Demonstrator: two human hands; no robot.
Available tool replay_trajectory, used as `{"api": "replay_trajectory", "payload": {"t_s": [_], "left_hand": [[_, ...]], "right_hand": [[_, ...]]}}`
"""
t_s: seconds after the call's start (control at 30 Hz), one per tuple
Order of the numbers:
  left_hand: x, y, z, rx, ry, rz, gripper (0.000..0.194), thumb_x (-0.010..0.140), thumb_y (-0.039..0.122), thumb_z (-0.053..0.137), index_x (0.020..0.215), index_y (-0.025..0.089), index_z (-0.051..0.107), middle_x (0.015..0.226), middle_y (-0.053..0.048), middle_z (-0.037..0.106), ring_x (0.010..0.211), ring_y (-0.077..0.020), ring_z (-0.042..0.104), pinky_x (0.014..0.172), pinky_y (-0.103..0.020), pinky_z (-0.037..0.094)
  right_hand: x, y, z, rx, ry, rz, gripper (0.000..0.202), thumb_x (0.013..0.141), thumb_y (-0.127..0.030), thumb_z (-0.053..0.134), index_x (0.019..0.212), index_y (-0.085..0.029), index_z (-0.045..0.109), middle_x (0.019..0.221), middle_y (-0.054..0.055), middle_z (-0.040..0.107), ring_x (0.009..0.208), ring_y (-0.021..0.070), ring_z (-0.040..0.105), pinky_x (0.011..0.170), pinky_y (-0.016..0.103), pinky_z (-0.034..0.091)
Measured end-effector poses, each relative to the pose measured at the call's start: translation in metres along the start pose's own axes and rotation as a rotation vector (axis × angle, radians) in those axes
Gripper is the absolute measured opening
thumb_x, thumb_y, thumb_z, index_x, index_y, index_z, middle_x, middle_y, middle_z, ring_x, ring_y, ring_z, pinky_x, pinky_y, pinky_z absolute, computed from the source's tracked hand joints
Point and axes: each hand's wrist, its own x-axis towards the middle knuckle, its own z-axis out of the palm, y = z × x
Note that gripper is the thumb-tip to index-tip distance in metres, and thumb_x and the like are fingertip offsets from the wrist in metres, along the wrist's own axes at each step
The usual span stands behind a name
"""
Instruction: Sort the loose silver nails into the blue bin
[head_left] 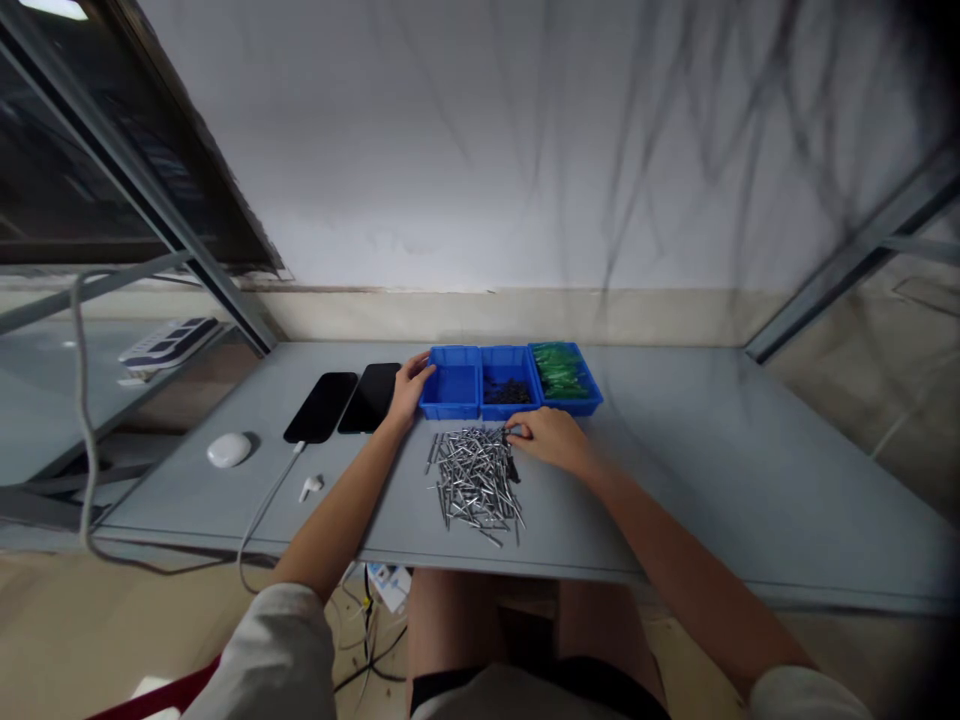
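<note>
The head view showed your left hand (407,390) against the left wall of the leftmost blue plastic bin (452,411), though whether it gripped the wall could not be told. Your right hand (551,437) bent its thumb and forefinger close together at the upper right edge of the loose silver metal rods (478,485), which lay heaped on the gray table (697,470) before the bins; what those fingertips pinched, if anything, was too small to tell.

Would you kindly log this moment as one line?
left hand: touching left bin; right hand: at metal rods; middle bin: dark pieces; right bin: green pieces
</note>
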Motion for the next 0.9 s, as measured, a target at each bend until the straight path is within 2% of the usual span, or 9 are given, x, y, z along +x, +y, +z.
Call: {"api": "replay_trajectory", "payload": {"t_s": [0.27, 0.63, 0.9], "left_hand": [[0.0013, -0.0021, -0.0005, 0.004, 0.005, 0.000, 0.045, 0.063, 0.031, 0.072, 0.106, 0.019, 0.068, 0.110, -0.009, 0.068, 0.114, -0.0254, 0.056, 0.103, -0.041, 0.039], [-0.0001, -0.0001, 0.0001, 0.005, 0.000, 0.010, 0.046, 0.064, 0.032, 0.072, 0.107, 0.018, 0.068, 0.108, -0.009, 0.068, 0.110, -0.0250, 0.058, 0.102, -0.041, 0.040], [-0.0010, 0.0016, 0.0007, -0.001, 0.001, 0.000, 0.046, 0.063, 0.031, 0.072, 0.107, 0.018, 0.068, 0.109, -0.009, 0.068, 0.112, -0.0254, 0.057, 0.103, -0.041, 0.039]], "right_hand": [[0.0000, -0.0014, 0.0026, 0.001, 0.000, -0.013, 0.023, 0.084, -0.030, 0.056, 0.101, -0.028, 0.072, 0.077, 0.002, 0.073, 0.071, 0.0188, 0.065, 0.058, 0.025, 0.037], [0.0008, 0.0054, 0.0039, 0.043, 0.026, -0.026, 0.017, 0.083, -0.025, 0.054, 0.083, -0.026, 0.071, 0.065, -0.001, 0.068, 0.059, 0.0141, 0.058, 0.051, 0.024, 0.026], [0.0001, 0.0056, 0.0004, 0.035, 0.016, -0.035, 0.017, 0.085, -0.025, 0.054, 0.086, -0.025, 0.071, 0.067, -0.001, 0.068, 0.061, 0.0135, 0.058, 0.053, 0.024, 0.026]]}}
